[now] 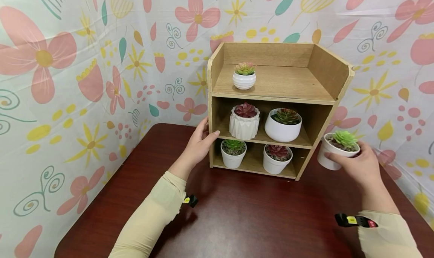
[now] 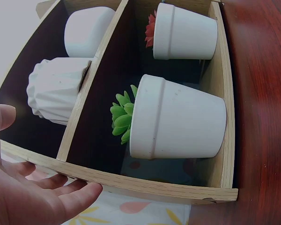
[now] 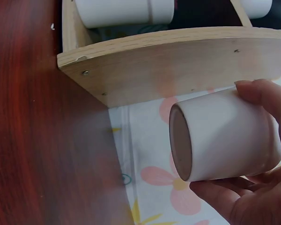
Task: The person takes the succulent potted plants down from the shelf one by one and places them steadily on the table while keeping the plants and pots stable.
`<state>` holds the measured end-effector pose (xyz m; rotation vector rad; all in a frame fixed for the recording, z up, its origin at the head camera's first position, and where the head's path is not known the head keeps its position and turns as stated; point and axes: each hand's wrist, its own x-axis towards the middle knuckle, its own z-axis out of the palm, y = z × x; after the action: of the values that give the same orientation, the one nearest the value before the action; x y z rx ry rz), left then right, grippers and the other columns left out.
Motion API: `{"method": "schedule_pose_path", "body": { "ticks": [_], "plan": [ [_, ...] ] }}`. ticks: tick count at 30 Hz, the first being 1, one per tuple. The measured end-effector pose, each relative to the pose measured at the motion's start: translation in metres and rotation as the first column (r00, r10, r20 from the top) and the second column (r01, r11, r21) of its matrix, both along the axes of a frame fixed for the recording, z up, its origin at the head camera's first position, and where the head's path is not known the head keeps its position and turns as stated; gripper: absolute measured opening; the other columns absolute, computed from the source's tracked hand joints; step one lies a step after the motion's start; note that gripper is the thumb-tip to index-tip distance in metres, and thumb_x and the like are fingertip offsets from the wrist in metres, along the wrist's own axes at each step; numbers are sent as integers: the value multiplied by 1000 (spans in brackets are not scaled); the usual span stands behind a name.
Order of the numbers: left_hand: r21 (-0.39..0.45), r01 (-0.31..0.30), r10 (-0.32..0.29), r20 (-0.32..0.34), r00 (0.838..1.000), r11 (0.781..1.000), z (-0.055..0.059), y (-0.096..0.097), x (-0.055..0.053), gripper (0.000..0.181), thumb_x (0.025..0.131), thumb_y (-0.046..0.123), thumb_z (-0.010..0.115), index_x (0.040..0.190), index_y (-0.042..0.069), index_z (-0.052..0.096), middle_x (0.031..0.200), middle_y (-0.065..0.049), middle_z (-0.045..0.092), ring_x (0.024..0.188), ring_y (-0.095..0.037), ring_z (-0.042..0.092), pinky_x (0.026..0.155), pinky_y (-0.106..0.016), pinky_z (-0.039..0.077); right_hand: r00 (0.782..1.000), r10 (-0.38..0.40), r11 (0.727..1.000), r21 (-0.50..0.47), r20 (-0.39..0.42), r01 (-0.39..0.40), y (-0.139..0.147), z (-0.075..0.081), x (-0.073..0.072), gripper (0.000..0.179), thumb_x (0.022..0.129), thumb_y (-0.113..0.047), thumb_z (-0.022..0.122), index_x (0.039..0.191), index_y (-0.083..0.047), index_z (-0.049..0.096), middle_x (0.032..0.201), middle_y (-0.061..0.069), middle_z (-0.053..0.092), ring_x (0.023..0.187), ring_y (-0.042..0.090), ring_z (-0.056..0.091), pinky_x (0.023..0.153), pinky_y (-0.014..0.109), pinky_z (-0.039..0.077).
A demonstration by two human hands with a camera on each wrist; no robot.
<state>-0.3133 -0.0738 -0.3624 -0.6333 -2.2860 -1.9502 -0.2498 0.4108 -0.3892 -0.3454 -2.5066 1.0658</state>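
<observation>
In the head view, my right hand [image 1: 364,167] grips a white potted succulent [image 1: 333,152] with bright green leaves, off the table to the right of a small wooden shelf [image 1: 264,81]. The right wrist view shows the pot's base [image 3: 181,143], with thumb and fingers on opposite sides of the pot. My left hand [image 1: 201,143] rests against the shelf's left side. In the left wrist view its fingers [image 2: 79,199] lie along the outside of the side panel, fairly straight, while the thumb [image 2: 4,116] stands apart near the front edge.
On the top board stands a small ribbed pot [image 1: 244,81]. The middle level has a faceted pot [image 1: 245,128] and a round bowl pot [image 1: 283,132]. Below are green-leaved [image 1: 233,160] and red-leaved [image 1: 275,165] succulents in white pots. Flowered cloth [image 1: 101,62] hangs behind the dark red table [image 1: 237,212].
</observation>
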Motion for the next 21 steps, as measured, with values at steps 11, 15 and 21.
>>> {"method": "schedule_pose_path", "body": {
  "ticks": [11,15,21],
  "plan": [
    [6,0,0,8,1000,1000,2,1,1,70,104,29,59,164,27,24,162,-12,39,143,-33,49,114,-53,44,997,65,998,4,-30,-65,1,-12,-6,68,77,-37,91,125,-6,54,96,-16,58,85,-3,48,70,14,41],
    [1,-2,2,6,1000,1000,2,1,1,69,104,29,59,164,27,25,162,-12,39,143,-33,49,114,-53,44,995,93,995,24,-35,-92,2,-14,-8,63,76,-32,92,122,-5,59,86,-28,54,82,-6,48,69,14,41],
    [-2,2,-2,6,1000,1000,2,0,2,70,104,29,59,164,28,24,162,-12,38,143,-32,49,114,-53,45,990,143,988,56,-1,-143,2,-19,-11,63,77,-29,91,124,0,60,83,-24,58,77,-5,51,65,15,44]
  ]
}}
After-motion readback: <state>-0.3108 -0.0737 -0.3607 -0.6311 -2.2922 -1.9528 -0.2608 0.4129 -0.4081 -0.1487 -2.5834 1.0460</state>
